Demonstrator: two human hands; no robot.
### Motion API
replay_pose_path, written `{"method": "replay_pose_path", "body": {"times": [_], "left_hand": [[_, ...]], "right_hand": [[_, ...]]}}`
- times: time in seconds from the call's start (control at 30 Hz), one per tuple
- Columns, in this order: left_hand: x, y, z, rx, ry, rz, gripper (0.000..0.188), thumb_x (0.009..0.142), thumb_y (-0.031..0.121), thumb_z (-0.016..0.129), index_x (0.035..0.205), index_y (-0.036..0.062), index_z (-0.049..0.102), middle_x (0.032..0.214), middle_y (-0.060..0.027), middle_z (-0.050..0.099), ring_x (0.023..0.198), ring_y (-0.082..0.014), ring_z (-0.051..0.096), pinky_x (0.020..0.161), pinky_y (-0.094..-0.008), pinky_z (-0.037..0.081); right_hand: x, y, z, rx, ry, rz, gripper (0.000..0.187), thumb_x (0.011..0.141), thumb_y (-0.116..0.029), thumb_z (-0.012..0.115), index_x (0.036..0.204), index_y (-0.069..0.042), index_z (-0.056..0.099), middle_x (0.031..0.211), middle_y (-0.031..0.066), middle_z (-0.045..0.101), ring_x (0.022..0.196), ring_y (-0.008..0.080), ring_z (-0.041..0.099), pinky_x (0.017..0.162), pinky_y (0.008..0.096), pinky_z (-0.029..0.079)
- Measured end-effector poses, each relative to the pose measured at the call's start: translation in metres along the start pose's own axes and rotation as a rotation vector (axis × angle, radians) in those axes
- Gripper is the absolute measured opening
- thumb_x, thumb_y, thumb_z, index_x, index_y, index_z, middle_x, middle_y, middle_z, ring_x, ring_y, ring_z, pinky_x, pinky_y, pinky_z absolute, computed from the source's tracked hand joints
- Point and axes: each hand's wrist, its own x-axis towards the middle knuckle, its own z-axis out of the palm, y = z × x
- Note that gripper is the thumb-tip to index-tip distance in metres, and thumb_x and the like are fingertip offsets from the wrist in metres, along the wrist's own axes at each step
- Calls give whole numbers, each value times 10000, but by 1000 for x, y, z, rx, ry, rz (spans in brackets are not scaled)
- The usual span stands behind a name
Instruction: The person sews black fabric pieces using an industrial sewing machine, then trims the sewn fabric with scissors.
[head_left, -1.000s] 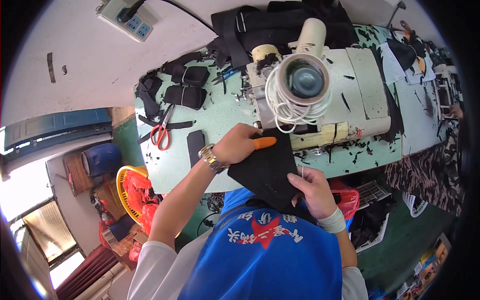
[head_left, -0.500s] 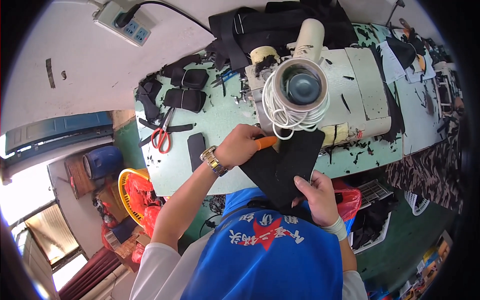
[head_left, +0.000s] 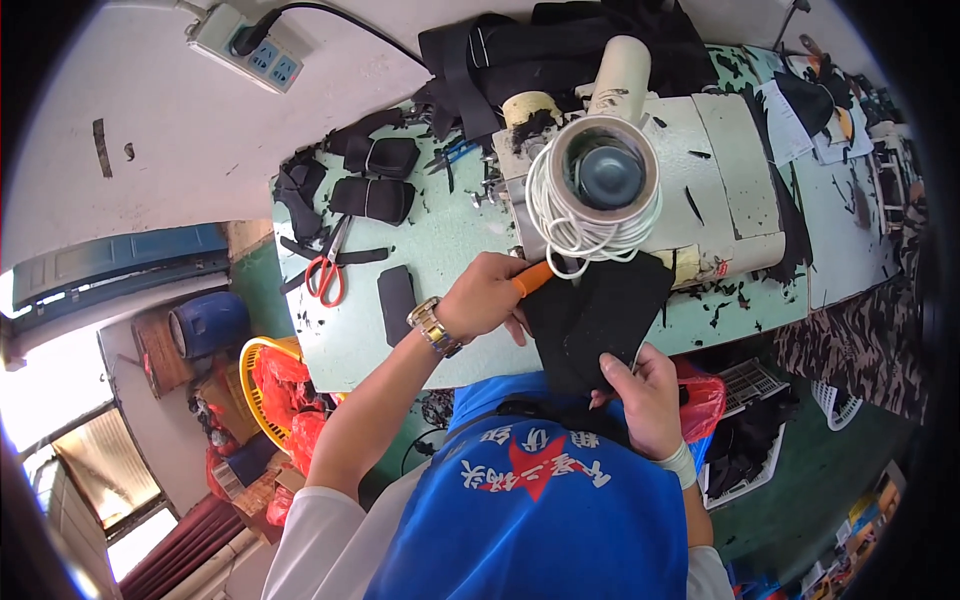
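Well, both my hands are at the black cloth

My right hand (head_left: 648, 395) grasps the cloth (head_left: 605, 310) at its lower right edge, thumb on top and fingers tucked beneath. My left hand (head_left: 485, 298) reaches in from the left, wrist bent, the orange cover (head_left: 533, 279) on one finger touching the cloth's upper left corner; whether those fingers pinch it, I cannot tell. The cloth sits mid-frame, its top against the white cord (head_left: 580, 245) and its lower end past the table (head_left: 450, 230) edge, close to my blue apron (head_left: 530, 545).

Above it, the cord loops around a round tube (head_left: 650, 165) with something dark inside, by the machine (head_left: 705, 170). At the left of the frame, a yellow basket (head_left: 248, 375) holds red plastic (head_left: 283, 380). A red bag (head_left: 706, 400) hangs just right of my right hand, and a white crate (head_left: 768, 462) at lower right holds black pieces.

The table's front edge passes beneath my left forearm. Pale green surface runs from the bundles (head_left: 370, 200) at upper left down to my left hand, with red-handled scissors (head_left: 325, 282) and a black strip (head_left: 397, 305) along its left side. To the right, the machine's front stands close to the cloth.
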Motion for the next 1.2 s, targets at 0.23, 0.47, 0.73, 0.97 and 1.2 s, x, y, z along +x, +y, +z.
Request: {"method": "replay_pose_path", "body": {"times": [0.23,0.47,0.73,0.97,1.2], "left_hand": [[5,-4,4,-160,-52,-32,385,924,112,417,1213,-140,459,789,-166,621,658,-239,671,653,-376,609],[-22,-31,76,445,77,419,482,914,180,546,1327,-8,386,1155,-243,549,1071,-370,545,918,-403,433],[-35,6,29,488,-220,601,342,894,212,613,1155,-8,582,1064,-168,647,982,-249,618,866,-360,469],[-31,1,9,-3,-196,193,284,945,135,499,1164,-44,526,742,-70,633,507,-98,598,424,-224,447],[-22,-5,-7,-98,-182,-32,311,977,176,414,1163,-72,442,643,-114,599,512,-180,633,421,-267,496]], "right_hand": [[-1,-1,-3,18,10,-12,121,894,-81,594,947,27,575,804,56,635,616,104,591,541,236,502],[0,20,-14,-385,-21,-178,215,850,-114,654,1012,14,594,786,16,604,674,80,530,619,245,465],[-5,-52,-20,-920,-339,-446,428,811,-85,651,1200,55,540,1071,149,640,950,244,622,830,321,471],[14,-8,-20,-376,-281,-89,245,902,-99,574,1078,71,583,910,39,645,800,60,543,728,222,453],[29,-7,-15,-99,-268,66,234,907,-102,580,1062,71,598,905,33,645,776,60,561,687,218,465]]}}
